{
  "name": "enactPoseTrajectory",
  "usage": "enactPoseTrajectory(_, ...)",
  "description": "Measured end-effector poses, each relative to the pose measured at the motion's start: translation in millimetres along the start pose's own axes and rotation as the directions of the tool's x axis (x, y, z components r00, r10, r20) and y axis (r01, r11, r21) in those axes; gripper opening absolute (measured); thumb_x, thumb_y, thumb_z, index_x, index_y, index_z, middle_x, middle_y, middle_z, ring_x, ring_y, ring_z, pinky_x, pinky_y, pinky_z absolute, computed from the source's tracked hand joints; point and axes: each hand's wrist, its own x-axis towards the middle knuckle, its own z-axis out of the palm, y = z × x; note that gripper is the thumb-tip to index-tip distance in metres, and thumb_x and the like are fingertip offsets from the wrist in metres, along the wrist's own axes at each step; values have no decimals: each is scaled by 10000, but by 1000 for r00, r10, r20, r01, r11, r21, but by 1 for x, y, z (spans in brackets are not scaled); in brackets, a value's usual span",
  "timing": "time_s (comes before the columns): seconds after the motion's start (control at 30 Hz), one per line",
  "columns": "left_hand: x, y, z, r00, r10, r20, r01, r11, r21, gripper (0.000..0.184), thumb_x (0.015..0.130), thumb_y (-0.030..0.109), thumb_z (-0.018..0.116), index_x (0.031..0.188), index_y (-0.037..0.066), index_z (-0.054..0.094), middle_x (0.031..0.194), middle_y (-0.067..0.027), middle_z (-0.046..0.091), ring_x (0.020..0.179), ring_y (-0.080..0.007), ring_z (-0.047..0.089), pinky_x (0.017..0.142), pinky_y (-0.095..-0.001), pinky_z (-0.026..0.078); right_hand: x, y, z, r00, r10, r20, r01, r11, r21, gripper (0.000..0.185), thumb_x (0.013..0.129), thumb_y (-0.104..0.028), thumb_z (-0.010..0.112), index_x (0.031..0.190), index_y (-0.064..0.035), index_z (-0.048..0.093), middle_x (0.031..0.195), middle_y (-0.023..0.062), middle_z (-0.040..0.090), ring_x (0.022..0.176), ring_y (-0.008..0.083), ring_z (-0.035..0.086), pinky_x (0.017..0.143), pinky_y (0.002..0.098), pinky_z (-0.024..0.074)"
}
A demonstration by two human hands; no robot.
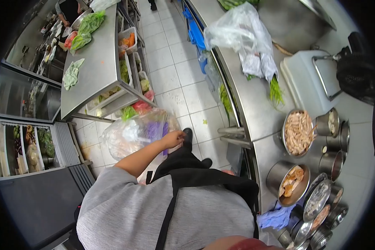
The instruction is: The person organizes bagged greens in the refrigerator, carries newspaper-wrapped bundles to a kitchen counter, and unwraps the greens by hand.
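Observation:
My left hand hangs in front of my body with its fingers curled in, and I see nothing held in it. Below it on the floor is a large clear plastic bag with a purple-printed part, and the hand overlaps its right side in view. My black shoe shows just beyond the fingers. No part of my right hand appears.
On the right steel counter are a bowl of pale meat strips, a pot with orange-brown pieces, a plastic bag and greens. Left stands a steel table with lettuce. Another person stands behind it.

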Motion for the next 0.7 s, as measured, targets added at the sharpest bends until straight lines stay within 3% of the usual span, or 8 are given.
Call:
enactPoseTrajectory(0.1,-3,0,-47,995,-86,-59,88,995,45,295,818,153,586,1090,41,566,930,-123,592,838,-244,584,745,-335,474,93,-100,2,889,-396,-231,375,918,-133,75,813,-80,590,846,-13,592,774,90,582,707,203,558,674,309,452)
enactPoseTrajectory(0.2,5,-10,-83,996,-30,-78,28,999,-23,298,818,156,595,1093,44,567,928,-120,592,826,-236,582,742,-329,471,167,-203,-22,787,-536,-307,523,842,-130,83,831,-64,580,876,4,598,805,49,588,744,121,538,699,243,434)
enactPoseTrajectory(0.37,21,-9,-139,977,-57,-204,20,984,-179,272,843,125,579,1102,45,561,870,-52,584,743,-142,566,698,-278,473,254,-337,-70,494,-771,-401,621,636,-459,251,781,-184,661,951,-12,594,885,101,580,829,221,548,758,324,441)
enactPoseTrajectory(0.5,52,22,-182,977,-45,-210,-17,959,-282,308,846,139,582,1141,59,539,961,-63,568,787,-154,566,704,-286,478,322,-402,-117,568,-704,-427,493,706,-508,468,714,-288,728,1080,-53,556,1035,121,546,958,262,521,829,359,424)
enactPoseTrajectory(0.57,69,67,-208,905,139,-401,-240,947,-214,369,827,167,604,1169,61,514,1044,-108,531,836,-210,576,711,-316,480,340,-415,-141,615,-659,-433,435,742,-510,519,693,-306,743,1112,-73,546,1083,127,535,989,274,513,847,368,420)
enactPoseTrajectory(0.63,96,111,-237,864,198,-464,-278,954,-112,400,843,162,598,1214,79,473,1186,-103,455,997,-183,519,783,-324,474,342,-423,-162,802,-564,-200,176,542,-822,529,666,-306,759,1114,-104,561,1079,126,559,984,290,526,868,372,416)
enactPoseTrajectory(0.67,103,138,-249,829,246,-502,-335,938,-92,401,841,164,602,1211,77,474,1190,-104,455,1016,-197,513,804,-332,465,352,-410,-175,816,-543,-199,166,550,-819,529,666,-306,759,1114,-104,561,1079,126,559,984,290,526,868,372,416)
enactPoseTrajectory(0.7,113,164,-262,786,299,-541,-391,918,-60,403,838,166,605,1208,75,475,1195,-104,456,1035,-211,507,825,-339,457,371,-396,-191,867,-499,-8,283,504,-816,450,693,-261,735,1077,-98,567,1026,112,578,916,264,544,828,358,430)
